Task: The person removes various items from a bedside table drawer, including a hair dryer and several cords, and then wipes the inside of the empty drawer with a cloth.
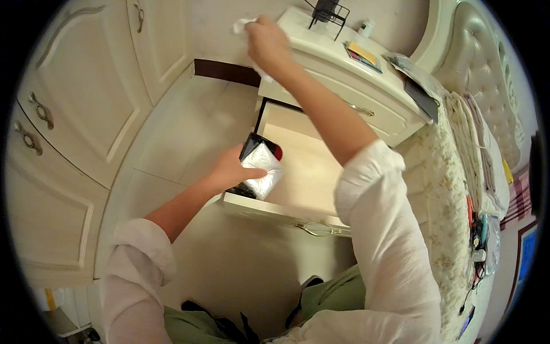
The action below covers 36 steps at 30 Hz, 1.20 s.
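Note:
A wide, light-coloured drawer (309, 172) stands pulled out of a cream dresser (321, 63). At the drawer's left end my left hand (229, 170) is closed around a shiny, clear-wrapped white packet (264, 172), its thumb across the top. Dark items (253, 143), one with a red edge, show behind and under this packet; their kind is unclear. My right hand (268, 47) is raised near the dresser's left top corner. It is closed on a crumpled white cloth or tissue (243, 25), which shows on both sides of the fist.
On the dresser stand a black wire rack (329, 14), a white bottle (366, 27) and a few flat booklets (363, 55). Cream cupboards (74, 155) line the left. A bed (441, 212) with folded bedding (478, 143) and cables (478, 246) lies to the right.

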Each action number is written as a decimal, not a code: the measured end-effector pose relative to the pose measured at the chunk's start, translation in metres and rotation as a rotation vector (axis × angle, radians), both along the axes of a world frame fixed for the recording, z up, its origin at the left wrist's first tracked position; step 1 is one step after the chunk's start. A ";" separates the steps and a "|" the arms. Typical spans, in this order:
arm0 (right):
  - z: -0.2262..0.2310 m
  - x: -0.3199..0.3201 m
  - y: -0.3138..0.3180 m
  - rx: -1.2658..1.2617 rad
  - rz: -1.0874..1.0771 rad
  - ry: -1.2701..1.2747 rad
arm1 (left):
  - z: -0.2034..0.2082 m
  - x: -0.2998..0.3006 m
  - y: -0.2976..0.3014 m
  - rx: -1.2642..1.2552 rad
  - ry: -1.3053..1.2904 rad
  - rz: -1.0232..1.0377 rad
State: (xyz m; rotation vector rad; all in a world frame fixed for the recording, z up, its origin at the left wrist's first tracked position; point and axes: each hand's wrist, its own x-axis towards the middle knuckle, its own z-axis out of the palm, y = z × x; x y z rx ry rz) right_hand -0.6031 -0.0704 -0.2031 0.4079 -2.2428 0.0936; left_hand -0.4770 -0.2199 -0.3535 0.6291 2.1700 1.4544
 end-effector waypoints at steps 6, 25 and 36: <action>-0.002 0.051 0.110 0.190 0.043 0.305 | -0.001 0.000 -0.003 0.053 -0.018 0.020; -0.070 0.071 0.162 0.616 -0.039 0.114 | 0.001 -0.001 -0.001 0.110 -0.045 -0.014; -0.140 0.006 0.091 0.424 0.003 -0.098 | 0.000 -0.001 0.001 0.192 -0.115 -0.022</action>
